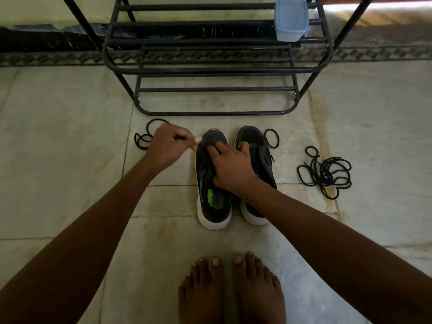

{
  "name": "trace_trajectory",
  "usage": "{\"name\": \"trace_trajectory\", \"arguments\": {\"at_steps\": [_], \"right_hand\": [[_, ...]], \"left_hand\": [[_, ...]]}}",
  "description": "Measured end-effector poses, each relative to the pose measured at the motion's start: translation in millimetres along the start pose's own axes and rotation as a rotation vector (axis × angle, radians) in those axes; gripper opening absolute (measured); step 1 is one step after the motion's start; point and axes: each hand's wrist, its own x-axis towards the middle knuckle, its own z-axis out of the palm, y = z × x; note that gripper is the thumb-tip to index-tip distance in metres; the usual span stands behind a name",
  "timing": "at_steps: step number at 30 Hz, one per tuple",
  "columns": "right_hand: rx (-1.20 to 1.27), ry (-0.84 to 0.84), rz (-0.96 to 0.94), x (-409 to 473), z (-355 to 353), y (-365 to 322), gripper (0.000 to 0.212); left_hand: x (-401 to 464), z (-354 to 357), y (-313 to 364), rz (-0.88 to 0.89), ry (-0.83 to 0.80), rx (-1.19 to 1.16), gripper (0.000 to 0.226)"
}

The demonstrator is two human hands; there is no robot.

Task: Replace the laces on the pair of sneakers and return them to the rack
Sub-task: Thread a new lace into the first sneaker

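Head view: our left hand point(167, 143) pinches a lace point(142, 139), right hand point(230, 163) grips the left sneaker point(211, 206), spare laces point(326, 171) and rack point(217, 71) nearby.

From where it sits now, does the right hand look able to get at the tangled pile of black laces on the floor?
Probably yes. The right hand rests on the sneakers, and the pile of laces lies on bare floor to its right, apart from the shoes, with nothing between. It would first have to let go of the shoes.
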Motion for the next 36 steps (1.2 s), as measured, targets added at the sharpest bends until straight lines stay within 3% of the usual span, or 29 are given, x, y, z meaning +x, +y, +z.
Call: {"name": "trace_trajectory", "arguments": {"at_steps": [3,7,11,16,18,23,26,31,36], "right_hand": [[-0.006,-0.006,0.003,1,-1,-1,0.072],[0.008,-0.025,0.002,2,-1,1,0.071],[0.020,-0.050,-0.016,3,-2,3,0.069],[0.023,-0.066,-0.019,3,-5,3,0.068],[0.020,-0.071,-0.014,3,-5,1,0.068],[0.012,-0.127,-0.036,5,-13,2,0.067],[0.011,-0.160,-0.048,7,-21,3,0.060],[0.175,-0.269,-0.043,10,-34,11,0.049],[0.416,-0.242,-0.037,8,-53,23,0.053]], "left_hand": [[0,-9,0,-0.076,0.045,-0.171,0.032],[-10,-11,-14,-0.101,-0.043,-0.155,0.033],[-19,-17,-15,-0.142,-0.016,-0.123,0.038],[-26,-23,-13,-0.210,0.015,-0.426,0.045],[-28,-19,-15,-0.239,0.036,-0.370,0.045],[-30,0,-36,-0.299,0.001,-0.072,0.011],[-35,11,-47,-0.425,-0.033,-0.130,0.019],[-44,20,-65,-0.581,0.156,-0.434,0.019],[-56,28,-84,-0.569,0.267,-0.289,0.013]]}}
